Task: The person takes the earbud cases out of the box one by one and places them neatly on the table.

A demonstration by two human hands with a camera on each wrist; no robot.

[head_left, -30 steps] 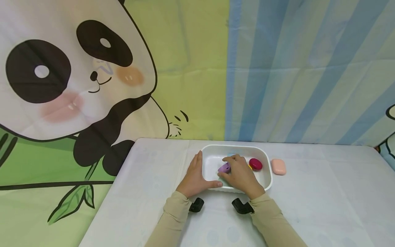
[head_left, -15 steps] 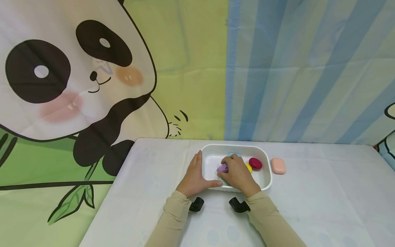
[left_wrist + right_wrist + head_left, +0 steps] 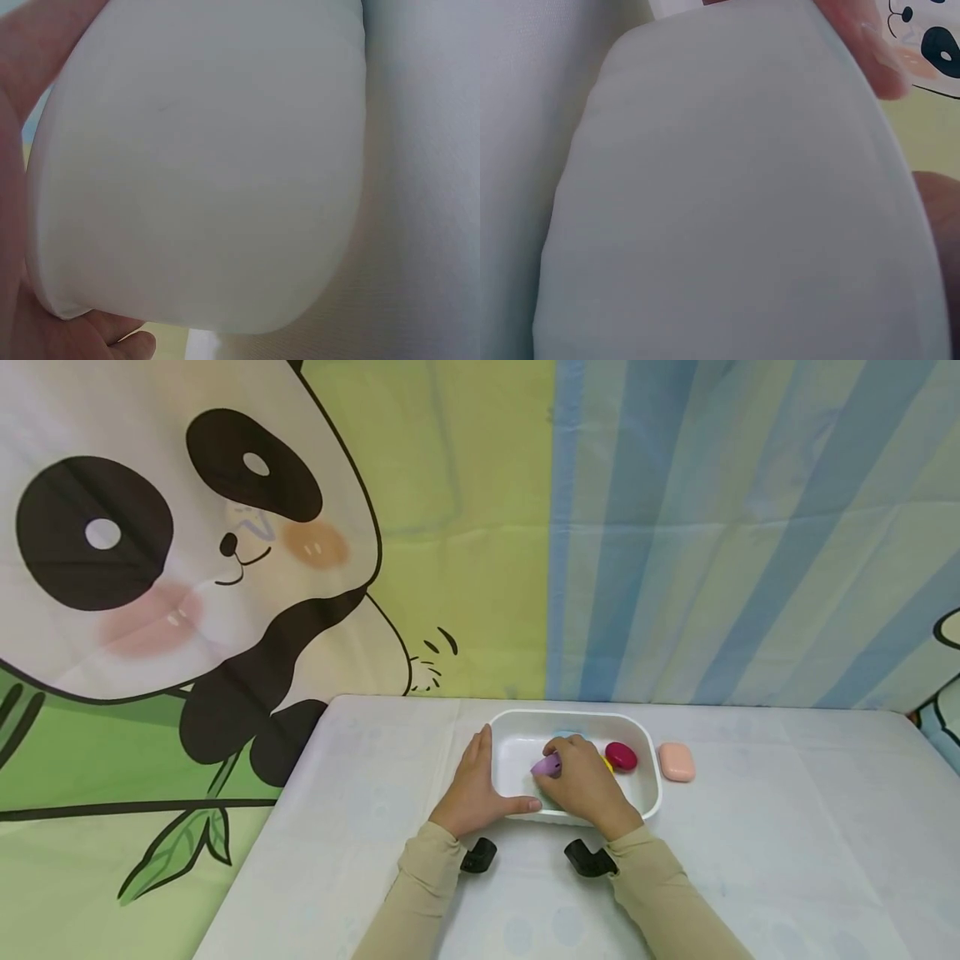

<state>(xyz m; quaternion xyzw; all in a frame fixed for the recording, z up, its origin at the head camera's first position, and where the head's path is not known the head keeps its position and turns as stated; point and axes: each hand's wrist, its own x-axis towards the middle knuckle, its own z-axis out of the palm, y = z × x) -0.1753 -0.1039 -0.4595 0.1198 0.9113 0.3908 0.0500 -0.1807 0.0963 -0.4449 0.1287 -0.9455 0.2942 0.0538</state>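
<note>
My left hand (image 3: 483,785) holds the near left corner of a white plastic tub (image 3: 517,717). Its fingers lie along the left wall and its thumb on the front rim. Inside the tub, my right hand (image 3: 588,781) pinches a small purple tapered piece (image 3: 547,766) with small dark spots. A dark red oval piece (image 3: 621,757) lies in the tub's right part. Beside it a yellow piece (image 3: 608,765) is mostly hidden by the right hand. Partly hidden behind that hand is a light blue piece (image 3: 567,734). The tub's wall (image 3: 210,165) fills the left wrist view.
A pink rounded block (image 3: 677,762) lies on the white-covered table (image 3: 795,827), just right of the tub. Behind the table hangs a printed cloth (image 3: 465,568) with a panda and stripes. A black wrist piece (image 3: 590,860) sits at each sleeve.
My right hand, with the purple piece, shifts slightly left inside the tub and then back right. The yellow piece shows more, then less. My left hand stays on the corner.
</note>
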